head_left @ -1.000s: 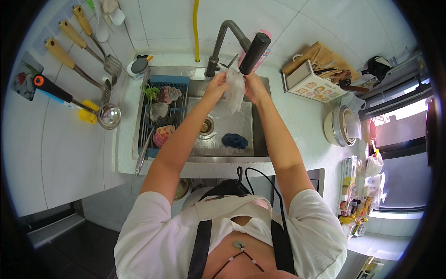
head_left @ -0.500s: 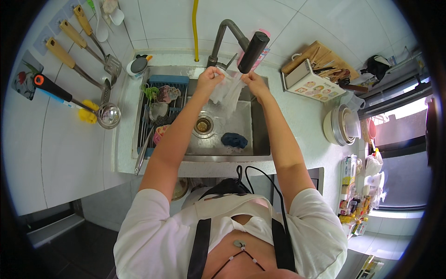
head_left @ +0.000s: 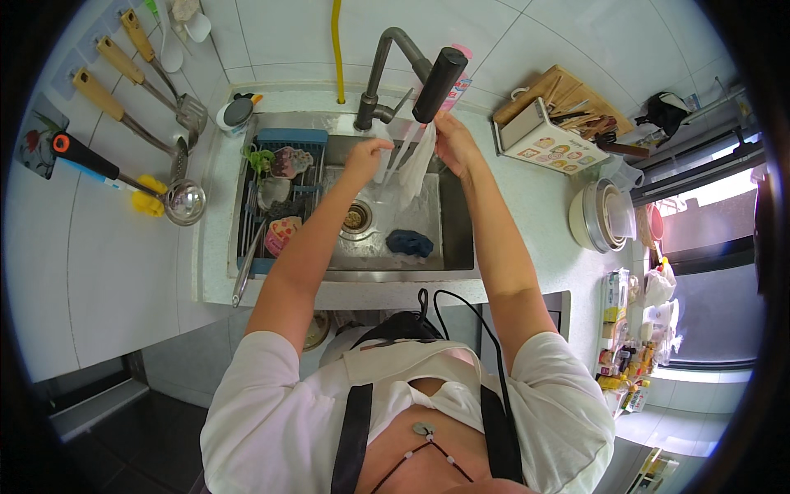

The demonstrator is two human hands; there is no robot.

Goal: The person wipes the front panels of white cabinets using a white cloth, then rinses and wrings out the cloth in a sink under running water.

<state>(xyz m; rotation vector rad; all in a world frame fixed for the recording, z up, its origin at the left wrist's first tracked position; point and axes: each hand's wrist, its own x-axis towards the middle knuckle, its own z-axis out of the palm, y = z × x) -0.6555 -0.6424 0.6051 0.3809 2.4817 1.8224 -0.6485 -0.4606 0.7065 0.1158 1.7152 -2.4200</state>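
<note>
Beneath the black tap head, my right hand (head_left: 455, 144) is closed on a thin, wet white cloth (head_left: 419, 167) that hangs down over the sink. My left hand (head_left: 368, 159) is closed to the left of it, fingers curled, with a narrow white strip of cloth showing just below them. Whether both pieces belong to one cloth cannot be made out. Water runs from the tap (head_left: 439, 86) between the hands. A crumpled dark blue cloth (head_left: 410, 243) lies on the bottom of the metal sink (head_left: 346, 262), right of the drain (head_left: 356, 218).
A drying rack (head_left: 292, 137) with dishes and greens covers the sink's left side. A pink bottle (head_left: 457, 89) stands behind the tap. Right are a utensil holder (head_left: 539, 142) and stacked bowls (head_left: 594, 216). A ladle (head_left: 184, 202) and spatulas hang on the left wall.
The white cloth hangs longer and narrower from my right hand, and less of it shows at my left. My left hand has come slightly nearer and lower; water keeps running.
</note>
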